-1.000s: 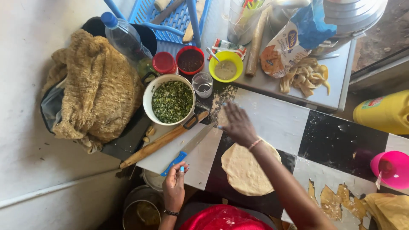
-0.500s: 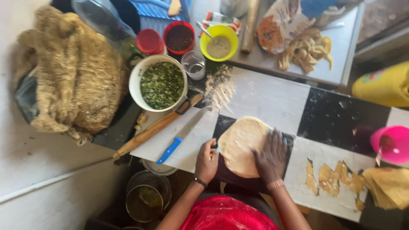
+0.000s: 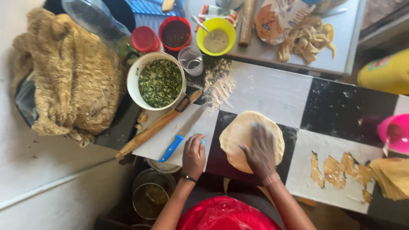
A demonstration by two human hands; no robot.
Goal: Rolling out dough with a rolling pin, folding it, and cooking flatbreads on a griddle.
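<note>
- A round of rolled dough (image 3: pixel 238 136) is lying flat on the checkered counter (image 3: pixel 272 91); judging by its thin, even shape, the rolling is looking finished, while no filling is showing on it yet.
- The right hand (image 3: pixel 260 154) is pressing down on the near right part of the dough round, fingers (image 3: pixel 254 132) spread apart and flat, clamped on nothing.
- The left hand (image 3: pixel 194 154) is resting on the counter just left of the dough round, fingers loosely curled together, holding nothing; the blue-handled knife (image 3: pixel 181 135) is lying just beyond it, apparently not touched.
- A wooden rolling pin (image 3: pixel 157 126) is lying idle farther left of the dough round, running under the rim of the white pot of chopped greens (image 3: pixel 159 83); the greens are looking ready but unused here.
- Loose flour (image 3: pixel 218 87) is sitting up-left of the dough round, and torn dough scraps (image 3: pixel 336 170) are lying to its right, suggesting trimming is already under way on other pieces.
- A stack of thin sheets (image 3: pixel 394 176) far right of the dough round is being cut off by the frame edge, so its count is not showing.
- The part of the dough round under the right palm is being hidden.
- The contents of the yellow bowl (image 3: pixel 216 36) and red bowl (image 3: pixel 175 33), both beyond the dough round, are staying hard to identify.
</note>
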